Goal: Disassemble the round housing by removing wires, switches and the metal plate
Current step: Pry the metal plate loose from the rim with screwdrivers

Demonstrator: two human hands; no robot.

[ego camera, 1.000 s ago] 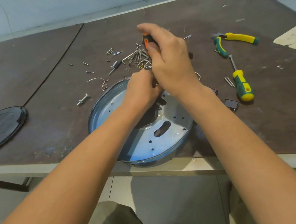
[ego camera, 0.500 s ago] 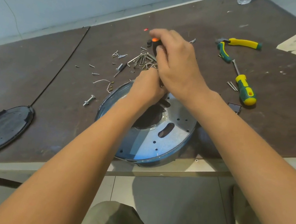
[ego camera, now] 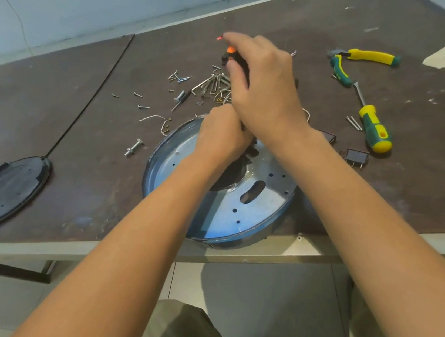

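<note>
From my remote seat I look down through the head camera at a dark brown table [ego camera: 382,189]. The round housing [ego camera: 151,170], blue-rimmed, lies flat at the near edge of the table, directly in front of the person. A silver metal plate [ego camera: 224,213] with drilled holes and one long slot sits inside it.

The left hand [ego camera: 219,137] rests at the far rim of the housing with its fingers curled under; I cannot tell what, if anything, they grip. The right hand [ego camera: 265,89] crosses just above it, its fingers wrapped round the handle of an orange-capped screwdriver [ego camera: 230,53], whose shaft is hidden behind the hands.

Beyond the hands lies a scatter of loose screws [ego camera: 212,85], with a bolt [ego camera: 133,147] and a short white wire [ego camera: 151,117] to the left of the housing. To the right, apart from the housing, I see two black switches [ego camera: 355,157], a green and yellow screwdriver [ego camera: 374,126] and matching pliers [ego camera: 357,59]. A black round cover [ego camera: 3,190] lies far left at the table edge, with a thin black cable [ego camera: 89,100] running away from it
</note>
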